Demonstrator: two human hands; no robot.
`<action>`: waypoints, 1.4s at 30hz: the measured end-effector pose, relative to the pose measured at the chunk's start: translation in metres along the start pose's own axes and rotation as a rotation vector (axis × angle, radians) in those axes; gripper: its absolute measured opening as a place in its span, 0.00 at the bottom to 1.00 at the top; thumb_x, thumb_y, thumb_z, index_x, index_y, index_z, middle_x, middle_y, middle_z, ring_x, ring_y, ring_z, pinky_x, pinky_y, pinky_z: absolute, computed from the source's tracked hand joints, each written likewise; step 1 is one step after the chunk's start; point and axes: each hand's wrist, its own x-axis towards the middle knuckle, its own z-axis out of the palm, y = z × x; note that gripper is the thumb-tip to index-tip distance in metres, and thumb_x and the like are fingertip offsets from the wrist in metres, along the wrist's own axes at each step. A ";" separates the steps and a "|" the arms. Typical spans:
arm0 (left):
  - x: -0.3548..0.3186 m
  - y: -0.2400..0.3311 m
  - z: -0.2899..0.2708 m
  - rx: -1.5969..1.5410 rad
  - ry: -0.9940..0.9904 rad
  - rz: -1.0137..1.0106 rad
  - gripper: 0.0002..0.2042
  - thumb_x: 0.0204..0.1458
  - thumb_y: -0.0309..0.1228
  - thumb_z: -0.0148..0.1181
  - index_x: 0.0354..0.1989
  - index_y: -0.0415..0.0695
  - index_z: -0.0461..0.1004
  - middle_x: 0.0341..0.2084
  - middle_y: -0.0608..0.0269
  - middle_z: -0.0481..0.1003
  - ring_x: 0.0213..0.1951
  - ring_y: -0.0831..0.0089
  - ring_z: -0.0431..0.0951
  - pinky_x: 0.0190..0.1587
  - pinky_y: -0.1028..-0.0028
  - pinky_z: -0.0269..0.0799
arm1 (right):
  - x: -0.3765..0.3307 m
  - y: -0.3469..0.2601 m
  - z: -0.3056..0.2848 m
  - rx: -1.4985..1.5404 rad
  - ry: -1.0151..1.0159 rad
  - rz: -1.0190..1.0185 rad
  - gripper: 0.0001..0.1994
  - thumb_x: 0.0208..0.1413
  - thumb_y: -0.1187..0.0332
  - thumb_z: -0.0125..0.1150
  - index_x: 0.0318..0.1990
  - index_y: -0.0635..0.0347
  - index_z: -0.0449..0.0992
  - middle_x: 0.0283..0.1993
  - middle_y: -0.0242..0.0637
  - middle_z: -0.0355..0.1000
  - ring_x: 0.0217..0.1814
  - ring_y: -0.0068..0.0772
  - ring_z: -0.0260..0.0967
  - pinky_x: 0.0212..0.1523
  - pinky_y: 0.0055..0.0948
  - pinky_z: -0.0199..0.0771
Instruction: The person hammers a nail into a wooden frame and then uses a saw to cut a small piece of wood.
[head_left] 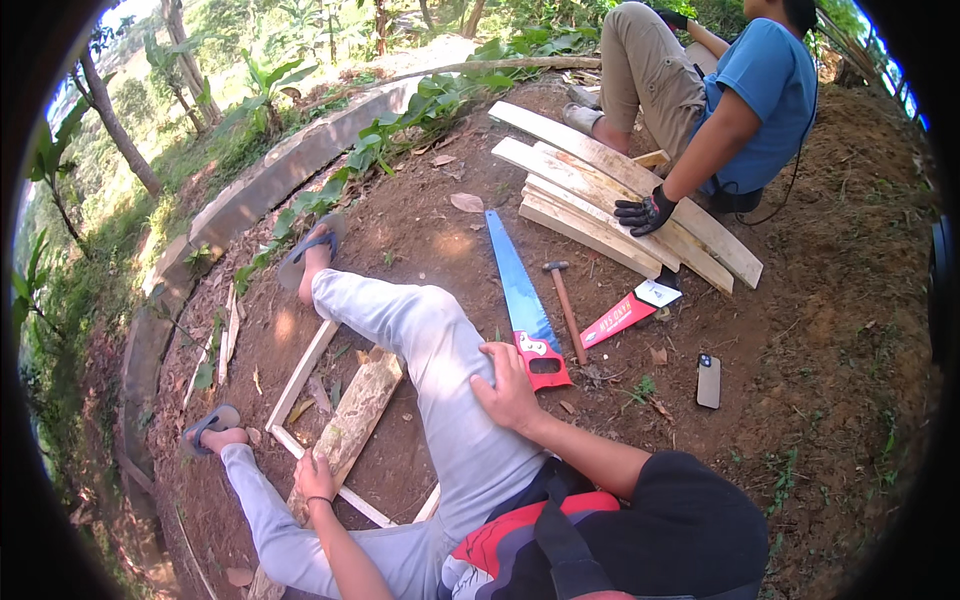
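Observation:
I sit on the ground with my knees bent apart. My left hand (315,477), a dark band at its wrist, lies on a rough, weathered plank (358,412) slanting between my legs; its fingers look laid over the wood rather than wrapped round it. Thin pale wooden strips (302,376) lie around that plank, meeting at a corner near my left foot. My right hand (508,388) rests on my right thigh, fingers spread, holding nothing. Just past it is a handsaw (520,285) with a blue blade and red handle. Beside the saw lies a wooden-handled hammer (567,310).
A red saw sleeve (622,317) and a phone (708,382) lie to the right. Farther off, a person in a blue shirt (765,85) sits by stacked pale boards (590,160), one gloved hand (645,212) on them. A low concrete edge (255,190) curves along the left.

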 end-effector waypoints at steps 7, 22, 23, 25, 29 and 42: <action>-0.001 0.001 -0.001 0.002 0.004 -0.001 0.23 0.56 0.46 0.49 0.55 0.47 0.70 0.52 0.55 0.71 0.55 0.55 0.67 0.59 0.61 0.59 | 0.000 0.001 0.000 0.001 -0.004 -0.006 0.24 0.49 0.62 0.57 0.52 0.64 0.64 0.52 0.50 0.62 0.57 0.53 0.59 0.59 0.43 0.57; 0.003 -0.004 0.003 -0.003 0.008 0.013 0.23 0.55 0.47 0.49 0.55 0.49 0.69 0.50 0.55 0.71 0.54 0.54 0.67 0.58 0.60 0.58 | 0.001 0.003 0.000 -0.002 -0.008 -0.018 0.23 0.49 0.63 0.56 0.52 0.65 0.63 0.52 0.50 0.62 0.57 0.53 0.58 0.59 0.43 0.57; 0.003 -0.003 0.004 -0.006 0.006 0.016 0.23 0.55 0.47 0.48 0.56 0.49 0.69 0.51 0.55 0.71 0.55 0.54 0.67 0.58 0.60 0.58 | 0.000 0.004 0.001 -0.002 -0.007 -0.010 0.24 0.49 0.63 0.56 0.52 0.65 0.63 0.52 0.50 0.62 0.57 0.53 0.58 0.59 0.43 0.57; 0.002 -0.006 0.004 -0.005 0.005 0.015 0.23 0.56 0.48 0.48 0.56 0.49 0.69 0.52 0.55 0.70 0.55 0.54 0.66 0.58 0.60 0.58 | 0.000 0.002 0.002 0.008 -0.014 0.007 0.24 0.49 0.63 0.56 0.52 0.65 0.64 0.52 0.50 0.62 0.57 0.53 0.58 0.59 0.43 0.57; 0.004 -0.005 0.003 -0.004 -0.001 0.006 0.23 0.56 0.47 0.48 0.57 0.49 0.69 0.52 0.54 0.70 0.56 0.55 0.66 0.58 0.60 0.58 | 0.001 0.001 0.001 0.015 -0.023 0.020 0.24 0.49 0.62 0.56 0.52 0.65 0.64 0.53 0.50 0.62 0.57 0.53 0.58 0.60 0.43 0.56; 0.007 -0.002 0.000 -0.019 -0.048 0.009 0.26 0.55 0.47 0.50 0.58 0.43 0.67 0.55 0.52 0.68 0.57 0.55 0.66 0.60 0.63 0.58 | 0.001 0.002 0.000 -0.003 -0.007 0.015 0.23 0.49 0.64 0.56 0.52 0.65 0.63 0.52 0.51 0.62 0.57 0.52 0.58 0.59 0.42 0.57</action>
